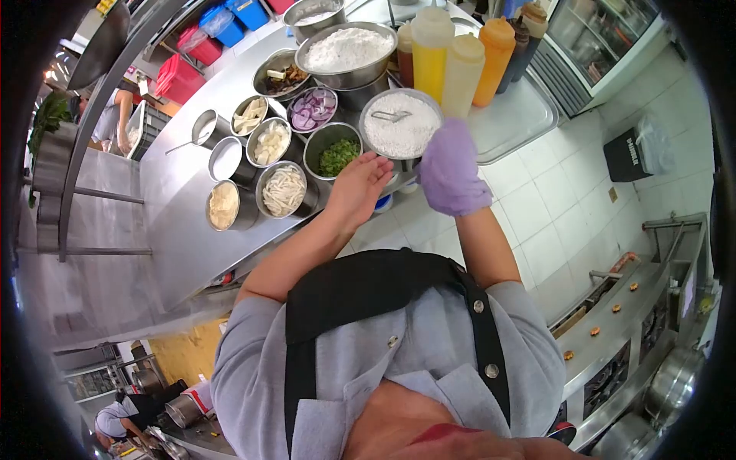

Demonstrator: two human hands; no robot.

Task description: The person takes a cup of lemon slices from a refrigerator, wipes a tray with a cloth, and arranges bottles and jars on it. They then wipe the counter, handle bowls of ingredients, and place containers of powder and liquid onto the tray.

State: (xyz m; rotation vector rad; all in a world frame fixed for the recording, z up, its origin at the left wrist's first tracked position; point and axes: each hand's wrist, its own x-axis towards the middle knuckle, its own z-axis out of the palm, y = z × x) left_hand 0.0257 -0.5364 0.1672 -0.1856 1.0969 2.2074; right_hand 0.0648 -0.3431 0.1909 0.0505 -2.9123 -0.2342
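My left hand (359,184) is bare, its fingers stretched out and slightly curved, with the fingertips close to the lower rim of a round metal container of white powder (402,138). A small metal clip-like piece (391,116) lies on the powder. My right hand is covered by a purple cloth (452,169), held up against the right side of that container; the fingers are hidden under it. Just left of my left hand stands a metal pot of chopped green herbs (340,157). Behind it is a pot of sliced red onion (313,110).
More metal pots with pale strips (284,192) and other ingredients stand on the steel table (172,222). A bowl of white powder (349,52) and squeeze bottles (493,61) are at the back. A stove (606,345) lies to my right, and a person (115,115) works at far left.
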